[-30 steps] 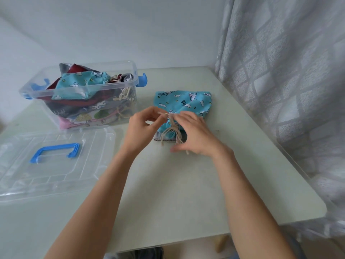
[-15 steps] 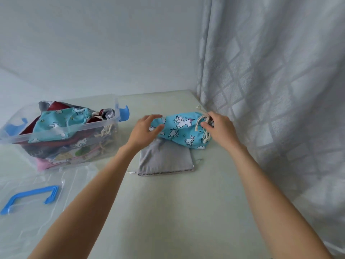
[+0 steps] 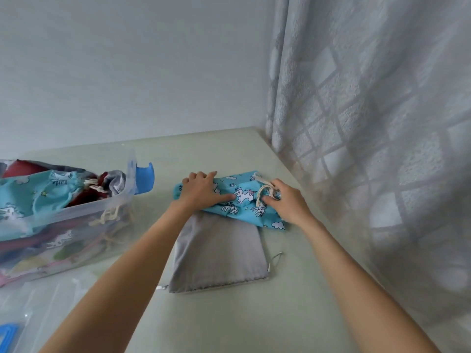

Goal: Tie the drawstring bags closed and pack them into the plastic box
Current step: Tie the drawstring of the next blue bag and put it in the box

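Head view: the blue unicorn-print drawstring bag (image 3: pixel 239 200), a second ago flat under both hands with its cord being knotted, now lies gathered near the table's (image 3: pixel 254 314) far right corner, across a grey flat cloth bag (image 3: pixel 219 256). That suggests tying is done and packing comes next. Left hand (image 3: pixel 201 191) presses flat on it; right hand (image 3: pixel 288 202) grips its corded mouth. The clear plastic box (image 3: pixel 76 217), piled high with bags, offers little room.
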`<state>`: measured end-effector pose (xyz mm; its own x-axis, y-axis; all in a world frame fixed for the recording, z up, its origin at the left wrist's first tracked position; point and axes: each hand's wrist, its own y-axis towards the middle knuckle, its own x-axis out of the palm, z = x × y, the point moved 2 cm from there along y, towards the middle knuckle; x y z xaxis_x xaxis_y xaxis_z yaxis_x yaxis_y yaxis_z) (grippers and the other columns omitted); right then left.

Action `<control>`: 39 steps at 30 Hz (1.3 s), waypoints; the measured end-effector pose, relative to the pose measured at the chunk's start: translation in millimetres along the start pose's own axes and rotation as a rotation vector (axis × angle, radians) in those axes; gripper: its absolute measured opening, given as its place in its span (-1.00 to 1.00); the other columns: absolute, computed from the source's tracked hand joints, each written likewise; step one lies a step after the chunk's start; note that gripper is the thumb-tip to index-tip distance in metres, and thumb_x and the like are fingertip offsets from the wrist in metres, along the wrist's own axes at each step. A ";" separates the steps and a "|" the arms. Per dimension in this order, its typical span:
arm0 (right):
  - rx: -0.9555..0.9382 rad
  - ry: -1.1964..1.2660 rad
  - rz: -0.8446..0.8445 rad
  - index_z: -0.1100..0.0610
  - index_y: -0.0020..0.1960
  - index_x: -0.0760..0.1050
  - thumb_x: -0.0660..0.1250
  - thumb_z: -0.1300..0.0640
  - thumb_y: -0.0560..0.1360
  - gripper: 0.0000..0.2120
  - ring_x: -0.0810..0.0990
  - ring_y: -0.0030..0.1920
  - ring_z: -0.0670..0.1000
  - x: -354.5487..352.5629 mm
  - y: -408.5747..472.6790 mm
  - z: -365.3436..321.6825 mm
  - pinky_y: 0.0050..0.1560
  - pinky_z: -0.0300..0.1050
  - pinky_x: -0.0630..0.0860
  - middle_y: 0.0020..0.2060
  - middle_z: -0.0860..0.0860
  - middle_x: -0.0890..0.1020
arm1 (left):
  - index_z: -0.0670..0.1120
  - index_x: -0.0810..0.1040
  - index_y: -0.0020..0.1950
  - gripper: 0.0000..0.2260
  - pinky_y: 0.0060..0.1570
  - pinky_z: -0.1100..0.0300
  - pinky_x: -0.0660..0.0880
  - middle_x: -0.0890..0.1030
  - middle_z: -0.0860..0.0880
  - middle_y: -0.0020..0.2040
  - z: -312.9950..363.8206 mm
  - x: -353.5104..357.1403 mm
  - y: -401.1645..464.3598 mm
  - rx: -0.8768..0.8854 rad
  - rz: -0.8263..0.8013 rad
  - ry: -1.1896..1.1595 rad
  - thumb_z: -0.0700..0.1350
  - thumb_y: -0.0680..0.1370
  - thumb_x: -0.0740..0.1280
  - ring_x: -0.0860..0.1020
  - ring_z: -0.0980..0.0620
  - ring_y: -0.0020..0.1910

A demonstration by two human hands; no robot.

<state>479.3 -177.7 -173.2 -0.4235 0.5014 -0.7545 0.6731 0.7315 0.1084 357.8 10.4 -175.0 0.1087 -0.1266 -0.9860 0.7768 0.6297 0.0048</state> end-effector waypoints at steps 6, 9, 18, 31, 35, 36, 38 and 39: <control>-0.023 0.083 0.134 0.07 0.06 0.50 0.40 0.12 0.45 -0.80 0.55 -0.11 0.06 -3.5 0.0 -4.8 -0.19 -0.14 0.37 -0.10 0.01 0.62 | 0.02 0.34 0.38 -0.32 0.21 0.03 0.23 0.50 -0.08 0.22 6.0 -16.0 4.8 0.055 0.029 0.060 0.40 0.40 0.20 0.34 -0.12 0.24; -0.067 0.113 0.181 0.10 0.06 0.51 0.39 0.14 0.46 -0.81 0.55 -0.11 0.05 -10.7 -4.8 -15.7 -0.17 -0.12 0.39 -0.11 0.00 0.61 | -0.03 0.44 0.25 -0.56 0.16 0.07 0.24 0.56 -0.05 0.10 17.4 -25.7 -5.7 0.157 0.285 0.084 0.22 0.52 0.20 0.46 -0.09 0.12; -0.286 0.182 0.217 0.11 0.15 0.51 0.36 0.18 0.49 -0.77 0.58 -0.08 0.02 -77.6 -39.3 -73.4 -0.11 -0.12 0.49 -0.07 0.02 0.63 | -0.11 0.49 0.16 -0.73 -0.30 0.17 0.27 0.54 -0.08 -0.05 30.2 -101.9 -96.2 0.334 0.693 -0.103 0.02 0.56 0.25 0.55 -0.13 -0.19; -0.717 0.247 -0.019 0.13 0.13 0.52 0.34 0.20 0.50 -0.79 0.52 -0.10 0.02 22.6 -6.4 -288.7 -0.21 -0.46 0.34 -0.03 0.06 0.62 | -0.16 0.39 0.30 -0.57 0.04 0.09 0.34 0.45 -0.16 0.07 -150.3 -190.7 -197.3 -0.184 0.925 -0.078 0.04 0.52 0.32 0.44 -0.13 0.05; -0.798 0.152 -0.133 0.15 0.08 0.53 0.34 0.26 0.48 -0.82 0.53 -0.02 0.15 60.2 15.6 -336.3 -0.01 -0.14 0.44 -0.03 0.17 0.60 | -0.13 0.24 0.42 -0.40 0.23 0.12 0.29 0.36 -0.16 0.21 -197.9 -184.4 -208.7 -0.366 0.901 -0.378 0.10 0.49 0.34 0.33 -0.11 0.24; -0.824 0.126 -0.162 0.16 0.07 0.53 0.34 0.29 0.47 -0.82 0.53 0.02 0.15 65.4 19.0 -343.6 0.05 -0.05 0.45 0.01 0.16 0.59 | -0.12 0.20 0.45 -0.37 0.29 0.10 0.28 0.33 -0.16 0.24 -207.8 -182.5 -211.2 -0.393 0.866 -0.462 0.13 0.49 0.32 0.31 -0.10 0.28; -0.866 0.082 -0.206 0.13 0.00 0.55 0.30 0.41 0.43 -0.76 0.51 0.11 0.08 68.2 20.9 -345.6 0.15 -0.05 0.43 0.09 0.13 0.56 | -0.09 0.18 0.48 -0.39 0.35 0.00 0.29 0.30 -0.17 0.30 -220.8 -177.3 -215.4 -0.408 0.746 -0.575 0.17 0.53 0.23 0.30 -0.11 0.33; -0.870 0.047 -0.233 0.10 -0.03 0.55 0.27 0.46 0.41 -0.69 0.48 0.15 0.04 67.1 20.5 -342.2 0.20 -0.09 0.39 0.15 0.11 0.54 | -0.08 0.20 0.48 -0.43 0.35 -0.02 0.29 0.29 -0.19 0.33 -225.8 -174.8 -217.4 -0.402 0.683 -0.578 0.15 0.55 0.19 0.30 -0.12 0.35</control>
<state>257.2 29.0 -0.1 -0.5287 0.3008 -0.7937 -0.1219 0.8985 0.4217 29.9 68.7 -41.3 0.8264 0.0732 -0.5583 0.1769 0.9076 0.3808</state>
